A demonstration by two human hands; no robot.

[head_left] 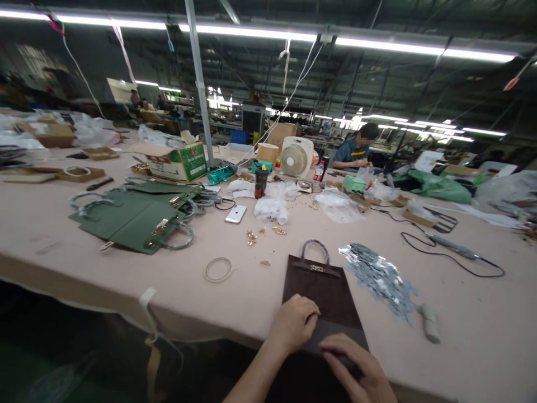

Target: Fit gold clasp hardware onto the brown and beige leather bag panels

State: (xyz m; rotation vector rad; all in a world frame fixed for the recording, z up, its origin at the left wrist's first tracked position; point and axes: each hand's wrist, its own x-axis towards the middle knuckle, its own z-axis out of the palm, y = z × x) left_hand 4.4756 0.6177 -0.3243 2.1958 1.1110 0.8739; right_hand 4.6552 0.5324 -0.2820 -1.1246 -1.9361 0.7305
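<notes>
A dark brown handbag panel (321, 294) lies at the table's front edge, with a plastic-wrapped handle (315, 244) and a metal clasp at its far end. My left hand (295, 323) rests on the panel's left side, fingers curled; whatever is under them is hidden. Over the panel's near right part, my right hand (361, 366) has its thumb and fingers bent together around something dark that I cannot make out. To the right of the panel is a heap of small silvery-grey pieces (380, 277).
Green handbag panels (130, 215) with wrapped handles lie at left. A tape ring (218, 270), gold-coloured fittings (251, 238) and a phone (235, 214) are mid-table. A corded tool (455, 246) and a beige wrapped object (429, 323) lie at right. Across the table sits a person (352, 151).
</notes>
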